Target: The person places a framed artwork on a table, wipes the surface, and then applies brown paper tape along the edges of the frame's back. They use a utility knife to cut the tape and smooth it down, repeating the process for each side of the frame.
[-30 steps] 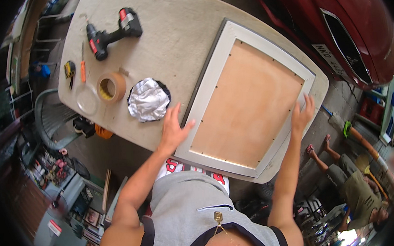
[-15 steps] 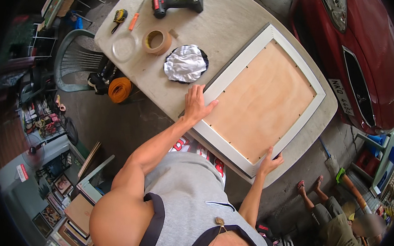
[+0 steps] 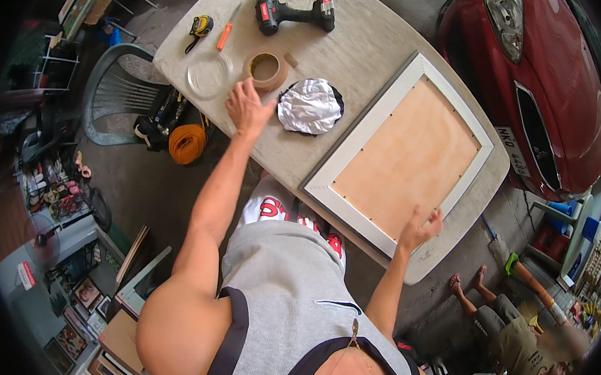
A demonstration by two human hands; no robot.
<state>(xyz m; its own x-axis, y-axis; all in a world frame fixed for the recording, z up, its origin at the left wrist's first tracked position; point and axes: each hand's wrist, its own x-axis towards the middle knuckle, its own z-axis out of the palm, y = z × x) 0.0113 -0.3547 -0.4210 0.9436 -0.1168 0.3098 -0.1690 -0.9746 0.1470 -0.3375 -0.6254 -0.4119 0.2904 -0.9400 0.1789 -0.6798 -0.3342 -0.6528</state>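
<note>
A white picture frame (image 3: 345,174) lies face down on the table, its light plywood backing board (image 3: 410,155) showing with small dark tabs along the inner edge. My left hand (image 3: 247,109) is open above the table's near-left edge, fingers apart, beside a roll of brown packing tape (image 3: 265,71). To the right of that hand sits a crumpled silver-white cloth with a dark rim (image 3: 310,107). Over the frame's near right corner my right hand (image 3: 418,229) hovers open, holding nothing. A clear round dish or lid (image 3: 210,74) rests left of the tape.
Farther back on the table (image 3: 366,36) are a cordless drill (image 3: 294,12), an orange-handled screwdriver-like tool (image 3: 227,31) and a yellow-black tape measure (image 3: 200,27). A green plastic chair (image 3: 116,89) stands left, a red car (image 3: 550,72) right. Another person (image 3: 513,333) sits at the lower right.
My left hand has let go of the frame's left corner and moved up and left toward the tape roll. My right hand has lifted off the frame's edge, its fingers spread.
</note>
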